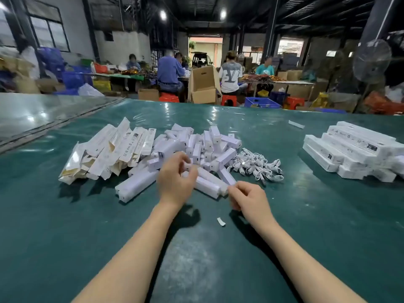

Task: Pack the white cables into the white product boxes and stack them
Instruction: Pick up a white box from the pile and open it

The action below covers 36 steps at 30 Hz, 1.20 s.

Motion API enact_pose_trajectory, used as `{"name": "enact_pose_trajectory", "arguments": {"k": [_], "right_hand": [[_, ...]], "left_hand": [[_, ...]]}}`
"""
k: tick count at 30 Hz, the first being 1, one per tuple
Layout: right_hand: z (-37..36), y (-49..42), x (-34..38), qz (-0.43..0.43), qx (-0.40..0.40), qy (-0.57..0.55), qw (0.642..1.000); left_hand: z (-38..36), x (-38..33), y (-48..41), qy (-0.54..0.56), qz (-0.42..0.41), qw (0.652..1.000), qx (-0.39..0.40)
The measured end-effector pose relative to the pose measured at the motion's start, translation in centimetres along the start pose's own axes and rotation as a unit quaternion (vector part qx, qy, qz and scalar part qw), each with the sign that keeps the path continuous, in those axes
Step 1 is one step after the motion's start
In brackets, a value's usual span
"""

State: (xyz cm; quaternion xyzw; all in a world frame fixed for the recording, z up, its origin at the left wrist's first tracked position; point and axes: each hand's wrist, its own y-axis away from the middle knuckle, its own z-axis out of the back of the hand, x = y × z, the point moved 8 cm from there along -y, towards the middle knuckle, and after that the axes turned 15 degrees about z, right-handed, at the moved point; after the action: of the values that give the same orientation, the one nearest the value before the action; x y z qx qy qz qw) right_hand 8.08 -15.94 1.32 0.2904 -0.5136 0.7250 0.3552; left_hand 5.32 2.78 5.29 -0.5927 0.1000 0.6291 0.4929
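Note:
My left hand [176,179] grips the far end of a long white product box [211,182] that lies slanted in front of me. At the near end of the same box, the fingertips of my right hand [248,199] pinch it. Behind them lies a loose pile of white boxes [207,145]. A heap of coiled white cables [256,166] lies just to the right of that pile, apart from both hands. At the far right, closed white boxes [349,149] lie stacked in layers.
Flat unfolded box sleeves [109,149] lie fanned at the left on the green table [65,215]. Another long box [135,186] lies left of my left hand. A small white scrap [221,221] lies between my forearms. People sit at tables far behind.

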Motion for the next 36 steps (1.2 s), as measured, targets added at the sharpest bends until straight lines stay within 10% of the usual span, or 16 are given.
{"name": "enact_pose_trajectory", "arguments": {"k": [5,15,27,36], "right_hand": [[-0.3,0.0,0.2,0.002,0.007,0.023,1.000],[-0.7,0.1,0.5,0.006,0.038,0.092,0.995],[-1.1,0.4,2.2,0.067,0.073,0.154,0.983],[-1.5,0.5,1.8,0.049,0.102,0.189,0.976]], "left_hand": [[6.6,3.1,-3.9,-0.015,0.085,0.978,-0.187],[1.9,8.2,-8.3,-0.233,0.318,0.913,0.106],[6.7,3.2,-8.0,-0.044,0.135,0.982,-0.122],[3.6,6.3,-8.2,-0.197,0.170,0.961,0.091]]}}
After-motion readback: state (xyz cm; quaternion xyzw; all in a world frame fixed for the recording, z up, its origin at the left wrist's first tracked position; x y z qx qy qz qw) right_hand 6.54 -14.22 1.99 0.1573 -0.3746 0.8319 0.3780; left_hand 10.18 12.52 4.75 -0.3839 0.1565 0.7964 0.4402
